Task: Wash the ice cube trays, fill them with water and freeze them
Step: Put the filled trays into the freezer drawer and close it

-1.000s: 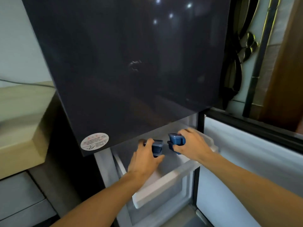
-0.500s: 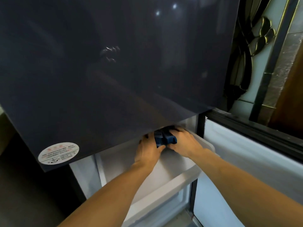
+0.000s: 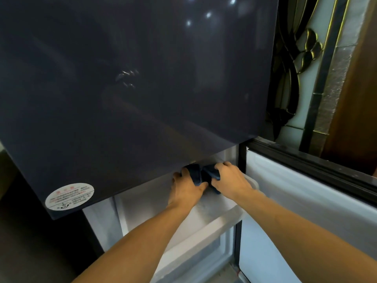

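Two dark blue ice cube trays sit side by side over the back of a pulled-out white freezer drawer [image 3: 216, 222]. My left hand [image 3: 186, 190] grips the left tray [image 3: 194, 173] and my right hand [image 3: 230, 180] grips the right tray [image 3: 212, 172]. Both trays touch each other in the middle. Their far ends are hidden under the bottom edge of the dark upper fridge door [image 3: 132, 88].
The freezer door [image 3: 306, 201] stands open to the right, its white inner liner facing me. A round sticker [image 3: 69, 196] marks the upper door's lower left corner. An ornate glass panel [image 3: 295, 58] and wooden frame lie behind on the right.
Both hands have pushed the trays farther back into the drawer and closer together, until they touch. The view has tilted and moved closer to the fridge.
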